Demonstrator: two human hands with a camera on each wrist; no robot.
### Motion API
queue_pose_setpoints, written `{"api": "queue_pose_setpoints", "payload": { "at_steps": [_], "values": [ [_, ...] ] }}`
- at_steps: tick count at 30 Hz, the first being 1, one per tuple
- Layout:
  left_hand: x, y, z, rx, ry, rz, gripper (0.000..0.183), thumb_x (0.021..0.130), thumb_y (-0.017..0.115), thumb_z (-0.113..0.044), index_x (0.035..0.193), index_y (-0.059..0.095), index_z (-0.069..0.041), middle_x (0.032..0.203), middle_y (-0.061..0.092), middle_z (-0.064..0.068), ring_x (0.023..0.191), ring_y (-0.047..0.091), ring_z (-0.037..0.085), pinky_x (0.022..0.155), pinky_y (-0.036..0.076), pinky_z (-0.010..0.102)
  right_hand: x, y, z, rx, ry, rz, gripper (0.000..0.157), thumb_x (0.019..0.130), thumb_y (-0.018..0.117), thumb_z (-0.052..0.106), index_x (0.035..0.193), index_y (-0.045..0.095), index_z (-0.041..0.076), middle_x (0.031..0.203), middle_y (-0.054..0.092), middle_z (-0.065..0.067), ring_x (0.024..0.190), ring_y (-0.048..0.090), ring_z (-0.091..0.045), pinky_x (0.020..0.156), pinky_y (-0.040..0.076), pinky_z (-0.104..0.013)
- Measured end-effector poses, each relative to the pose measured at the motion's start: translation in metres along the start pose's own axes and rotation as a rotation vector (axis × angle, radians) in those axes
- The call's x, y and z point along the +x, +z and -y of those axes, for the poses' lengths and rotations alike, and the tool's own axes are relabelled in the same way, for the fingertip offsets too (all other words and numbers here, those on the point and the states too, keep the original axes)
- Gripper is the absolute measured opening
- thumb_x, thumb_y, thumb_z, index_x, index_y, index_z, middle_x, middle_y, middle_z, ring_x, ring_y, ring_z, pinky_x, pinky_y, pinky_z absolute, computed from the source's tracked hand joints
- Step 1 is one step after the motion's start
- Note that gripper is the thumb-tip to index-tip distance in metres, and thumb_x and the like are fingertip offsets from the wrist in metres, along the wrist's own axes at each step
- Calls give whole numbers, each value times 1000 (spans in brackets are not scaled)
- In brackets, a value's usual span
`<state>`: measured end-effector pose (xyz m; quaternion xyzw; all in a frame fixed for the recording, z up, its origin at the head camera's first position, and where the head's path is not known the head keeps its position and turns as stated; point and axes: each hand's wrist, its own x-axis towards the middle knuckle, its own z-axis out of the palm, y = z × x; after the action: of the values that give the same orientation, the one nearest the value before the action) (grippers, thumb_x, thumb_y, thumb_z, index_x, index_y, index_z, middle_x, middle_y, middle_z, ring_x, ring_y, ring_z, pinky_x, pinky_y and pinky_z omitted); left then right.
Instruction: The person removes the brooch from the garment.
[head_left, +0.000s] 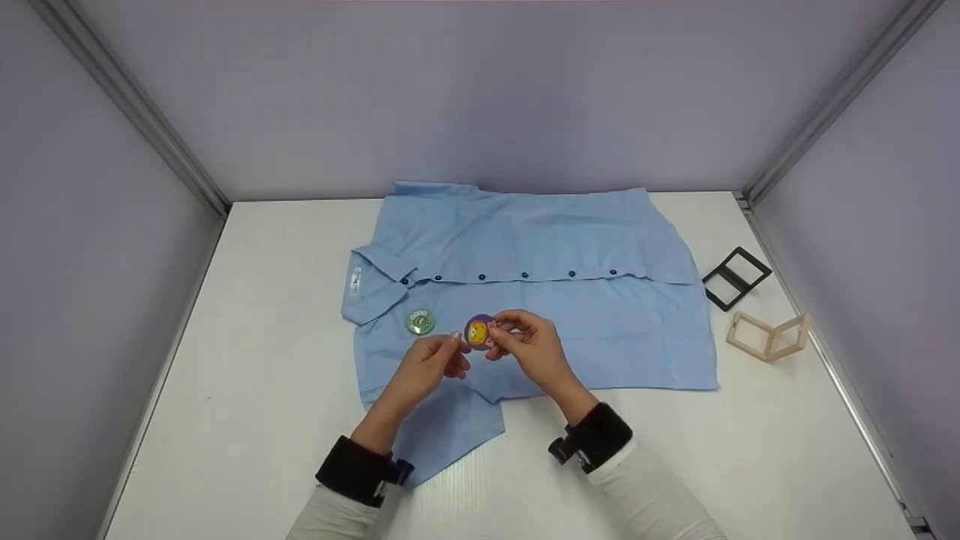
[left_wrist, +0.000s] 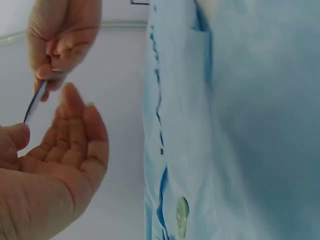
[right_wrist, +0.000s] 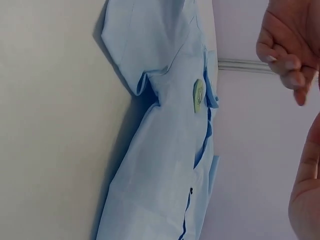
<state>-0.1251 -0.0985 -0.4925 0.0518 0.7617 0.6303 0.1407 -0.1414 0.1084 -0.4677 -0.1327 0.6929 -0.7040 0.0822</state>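
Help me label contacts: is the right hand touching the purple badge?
Touching: the head view shows the right hand pinching the purple badge by its edge between thumb and fingers.

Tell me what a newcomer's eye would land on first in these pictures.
Probably the light blue shirt, spread sideways across the white table with its collar toward the left of the head view. Next, the round purple-and-yellow badge above it, pinched in the right hand with the left hand close beside. A green badge lies on the shirt near the collar.
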Motion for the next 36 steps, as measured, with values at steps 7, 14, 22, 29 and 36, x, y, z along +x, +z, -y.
{"api": "queue_pose_setpoints", "payload": {
  "at_steps": [7,14,22,29,36],
  "values": [
    [2,-6,23,400,26,-97,38,102,55,-31,119,65,1,111,65,12,103,61,26,89,50,43,-1,-36,-33,-17,121,-86,27,95,66,12,115,62,-5,91,64,-18,72,70,-26,75,58,-38],
    [2,-11,40,618,38,-165,44,97,62,-31,127,61,2,129,56,21,124,50,37,102,40,50,-12,-67,-49,-36,163,-188,29,93,70,17,114,63,-2,91,66,-19,74,70,-29,74,58,-39],
    [-3,-21,57,884,-55,-204,62,89,71,-32,134,54,7,136,48,31,129,39,51,106,27,63,-22,-95,-59,-55,213,-286,30,94,69,15,116,61,-3,91,66,-19,75,70,-27,74,58,-34],
    [-4,-30,67,912,-197,-150,81,88,72,-38,145,38,9,150,27,36,138,15,58,106,21,68,-29,-121,-60,-24,254,-356,32,96,65,12,120,57,-7,92,66,-17,76,70,-23,76,57,-35],
    [-8,-37,64,887,-236,-124,87,85,75,-39,145,36,12,151,21,38,137,11,60,105,22,69,-37,-157,-58,107,314,-518,37,96,65,17,123,53,-6,89,68,-8,75,70,-18,77,57,-31]
  ]
}}
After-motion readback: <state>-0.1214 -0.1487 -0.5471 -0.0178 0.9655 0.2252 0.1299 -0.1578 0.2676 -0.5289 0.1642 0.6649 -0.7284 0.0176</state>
